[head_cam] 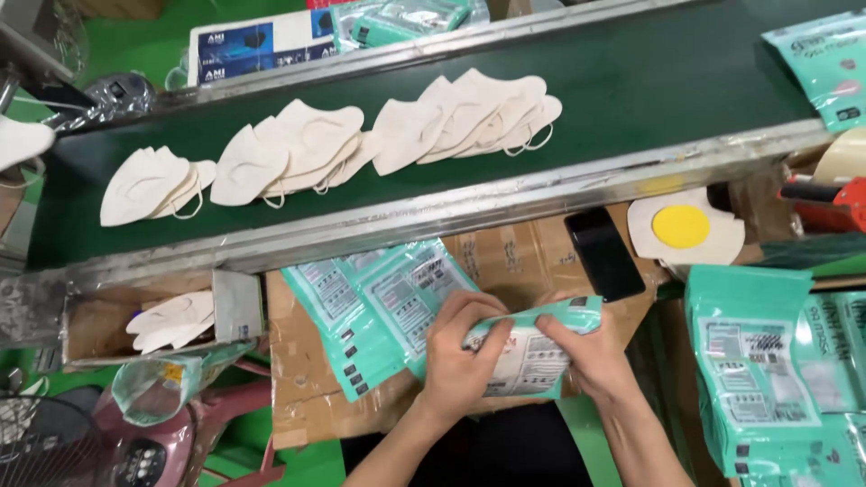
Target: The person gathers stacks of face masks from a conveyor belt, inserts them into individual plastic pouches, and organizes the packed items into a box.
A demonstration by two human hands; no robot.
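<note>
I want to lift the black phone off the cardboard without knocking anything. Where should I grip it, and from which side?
Grip the black phone across its two long edges, coming straight down from above. It lies flat and slightly tilted on the cardboard, its top end close under the conveyor's metal rail, so an approach from that side looks blocked.

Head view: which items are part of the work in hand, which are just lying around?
In use:
left hand and right hand, both gripping one teal pouch
flat teal pouches on the cardboard
white masks on the belt

Lying about:
black phone
tape dispenser
yellow disc
fan
</note>
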